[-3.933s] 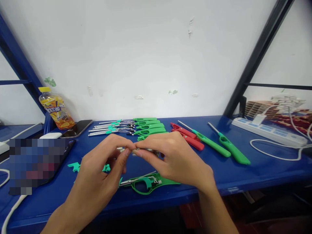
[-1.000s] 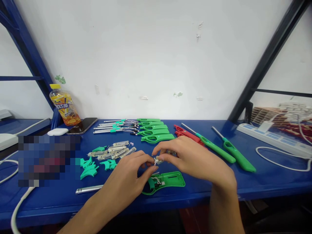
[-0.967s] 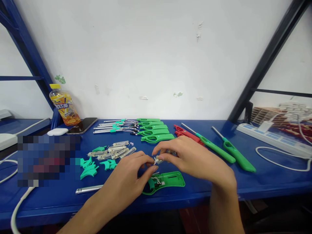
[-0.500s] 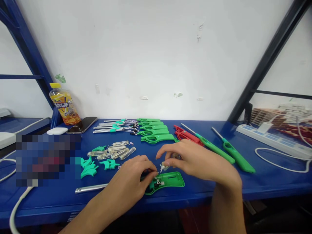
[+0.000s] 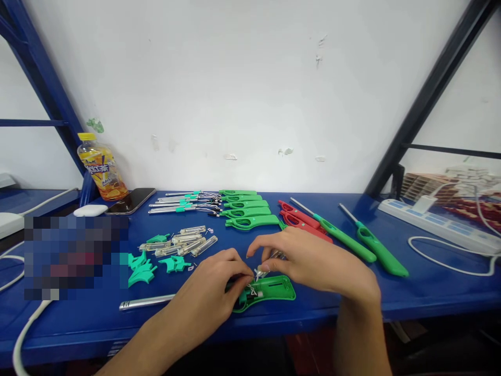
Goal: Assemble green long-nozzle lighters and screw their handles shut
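Note:
A green lighter half shell (image 5: 279,287) lies on the bench with its inner side up. It holds a black part, white wire and a teal trigger (image 5: 243,296). From its left end a metal lighter tube (image 5: 146,301) sticks out, partly behind my wrist. My left hand (image 5: 223,279) bends over the shell's left part, thumb and forefinger pinched together by the wire; what is between the tips is too small to tell. Just above the shell, my right hand (image 5: 301,258) grips a clear lighter gas tank (image 5: 277,255), its white valve end (image 5: 259,273) pointing left, near my left fingertips.
Several clear gas tanks (image 5: 204,246) and teal triggers (image 5: 141,272) lie left of centre. Behind are tube assemblies (image 5: 183,207), green shells (image 5: 254,222) and red shells (image 5: 299,219). Two green lighters (image 5: 381,252) lie right, near a power strip (image 5: 442,226). A bottle (image 5: 102,169) and phone (image 5: 131,201) stand back left.
My right hand has moved slightly left and down, bringing the gas tank's valve end closer to the shell and my left fingertips. My left hand keeps its pinch in place.

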Demonstrator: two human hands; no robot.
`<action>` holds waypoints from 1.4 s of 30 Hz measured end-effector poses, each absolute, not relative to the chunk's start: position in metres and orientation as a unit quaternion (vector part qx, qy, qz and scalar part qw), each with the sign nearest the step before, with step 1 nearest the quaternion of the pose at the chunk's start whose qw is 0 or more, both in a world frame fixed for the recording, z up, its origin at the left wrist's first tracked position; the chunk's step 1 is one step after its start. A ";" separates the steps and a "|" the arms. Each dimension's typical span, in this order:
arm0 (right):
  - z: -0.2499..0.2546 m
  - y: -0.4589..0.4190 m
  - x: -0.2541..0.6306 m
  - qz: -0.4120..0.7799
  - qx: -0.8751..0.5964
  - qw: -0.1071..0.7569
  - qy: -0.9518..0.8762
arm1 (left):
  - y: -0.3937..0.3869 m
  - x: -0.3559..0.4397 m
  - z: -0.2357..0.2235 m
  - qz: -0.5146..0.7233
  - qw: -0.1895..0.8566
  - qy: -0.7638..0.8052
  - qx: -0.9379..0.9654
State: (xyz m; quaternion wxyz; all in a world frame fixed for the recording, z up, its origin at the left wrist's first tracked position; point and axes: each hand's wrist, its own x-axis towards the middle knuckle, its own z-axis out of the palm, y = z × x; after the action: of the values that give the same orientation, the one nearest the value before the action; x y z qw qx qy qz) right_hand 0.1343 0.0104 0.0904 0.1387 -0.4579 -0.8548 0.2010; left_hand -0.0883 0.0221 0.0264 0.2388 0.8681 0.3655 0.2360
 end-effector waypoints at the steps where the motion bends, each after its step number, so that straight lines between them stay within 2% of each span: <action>1: 0.090 0.011 0.134 0.202 -0.455 0.139 -0.856 | 0.022 -0.088 0.026 0.238 0.239 0.365 0.868; 42: 0.093 0.011 0.131 0.169 -0.452 0.154 -0.862 | 0.027 -0.093 0.014 0.257 0.217 0.348 0.875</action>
State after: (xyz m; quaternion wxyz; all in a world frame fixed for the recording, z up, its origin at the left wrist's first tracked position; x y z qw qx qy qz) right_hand 0.1314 0.0110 0.0934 0.1542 -0.4518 -0.8623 0.1690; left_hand -0.0925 0.0270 0.0138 0.2173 0.8750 0.3481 0.2568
